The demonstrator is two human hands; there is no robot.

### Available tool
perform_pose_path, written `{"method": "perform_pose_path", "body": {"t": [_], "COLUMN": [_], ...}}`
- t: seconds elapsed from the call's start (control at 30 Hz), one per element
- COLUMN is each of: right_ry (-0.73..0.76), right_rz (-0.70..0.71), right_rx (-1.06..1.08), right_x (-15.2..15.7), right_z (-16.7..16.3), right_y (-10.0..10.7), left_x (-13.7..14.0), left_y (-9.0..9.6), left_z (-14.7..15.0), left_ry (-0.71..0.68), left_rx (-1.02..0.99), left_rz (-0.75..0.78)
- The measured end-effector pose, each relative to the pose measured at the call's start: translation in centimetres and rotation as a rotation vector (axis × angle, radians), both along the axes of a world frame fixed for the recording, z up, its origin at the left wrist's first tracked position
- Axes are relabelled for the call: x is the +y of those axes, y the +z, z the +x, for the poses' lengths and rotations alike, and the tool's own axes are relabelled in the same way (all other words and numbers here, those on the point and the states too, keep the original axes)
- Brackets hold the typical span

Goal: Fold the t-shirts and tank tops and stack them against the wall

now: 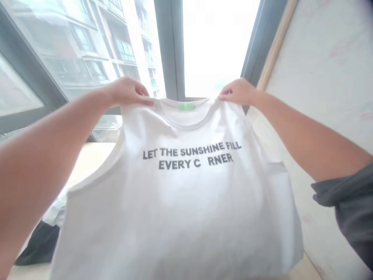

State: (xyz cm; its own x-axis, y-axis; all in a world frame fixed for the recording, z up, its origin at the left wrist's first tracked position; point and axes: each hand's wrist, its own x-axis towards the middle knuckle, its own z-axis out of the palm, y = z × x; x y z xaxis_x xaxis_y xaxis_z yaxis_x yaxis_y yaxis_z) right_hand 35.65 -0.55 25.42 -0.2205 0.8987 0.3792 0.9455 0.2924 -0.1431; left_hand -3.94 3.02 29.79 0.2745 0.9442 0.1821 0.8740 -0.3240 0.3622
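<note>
A white sleeveless shirt (186, 206) is hanging between two hands, its printed front facing the wearer of the camera. The left hand (128, 91) is gripping the shoulder strap on the left side, its thumb and fingers closing on the fabric beside the neckline. The right hand (240, 91) is pinching the opposite strap in the same manner, and a stretch of round collar is spanning the gap between them. A green label (187, 106) is showing inside the back of the neck. Across the chest, dark lettering (192, 155) is running in two lines and reading "LET THE SUNSHINE FILL EVERY C RNER", with a gap after the C. The shirt is covering the middle of a pale surface (94, 157); whether its lower part is touching that surface cannot be told. Toward the left edge of the surface, a dark cloth (40, 241) is lying partly behind the shirt, and a whitish item (55, 210), too blurred to identify, is adjoining it. Beyond the far edge, grey window frames (170, 50) are enclosing bright panes, with a building (116, 42) appearing outside. Along the right edge, a patterned wall (326, 77) is rising. A dark sleeve (346, 190) is bunching around the right arm.
</note>
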Motion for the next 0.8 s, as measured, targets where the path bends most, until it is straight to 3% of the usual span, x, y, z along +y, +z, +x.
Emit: {"method": "perform_pose_path", "body": {"t": [0.1,0.2,0.33,0.47,0.6,0.73,0.8], "right_ry": [0.072,0.080,0.036,-0.008,0.016,0.102,0.107], "right_rz": [-0.080,-0.205,-0.393,-0.464,-0.570,-0.750,-0.753], "right_rx": [0.016,0.011,0.025,-0.002,-0.037,0.028,0.109], "right_x": [3.2,6.4,10.0,13.6,16.4,17.2,17.1], "right_z": [0.4,0.7,-0.3,-1.5,-2.1,-2.0,-1.8], "right_y": [-4.4,-10.7,-20.4,-26.5,-29.4,-29.9,-29.5], "left_x": [1.5,3.2,6.1,9.3,11.7,12.8,13.3], "left_y": [-5.3,-12.6,-23.3,-31.1,-34.8,-34.9,-34.2], "left_z": [-0.8,-1.6,-1.6,-0.6,0.7,1.4,1.5], "left_ry": [-0.039,-0.093,-0.104,-0.032,0.048,-0.018,-0.069], "left_rx": [-0.015,-0.111,-0.231,-0.221,-0.135,-0.077,-0.052], "left_rz": [-0.251,-0.428,-0.553,-0.529,-0.438,-0.457,-0.501]}}
